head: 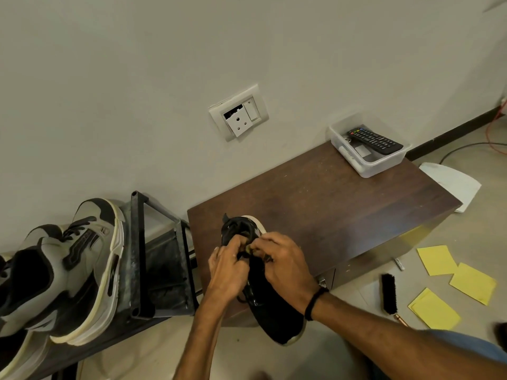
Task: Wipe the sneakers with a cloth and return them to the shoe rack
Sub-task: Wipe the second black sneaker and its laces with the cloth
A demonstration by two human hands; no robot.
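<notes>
A black sneaker (pixel 277 319) with a white sole lies on the front edge of a dark wooden cabinet (pixel 343 193), its toe hanging toward me. My left hand (pixel 226 272) grips its upper near the tongue. My right hand (pixel 285 266) pinches the laces and a small yellowish bit at the same spot. On the left stands the black metal shoe rack (pixel 142 253), with a grey and black sneaker (pixel 82 270) on its top. Several yellow cloths (pixel 472 282) lie on the floor at the right.
A clear plastic tub (pixel 370 165) with a black remote (pixel 375 141) sits at the cabinet's far corner. A black shoe brush (pixel 389 293) lies on the floor by the cloths. A wall socket (pixel 238 116) is above the cabinet. White paper (pixel 455 185) and cables lie farther right.
</notes>
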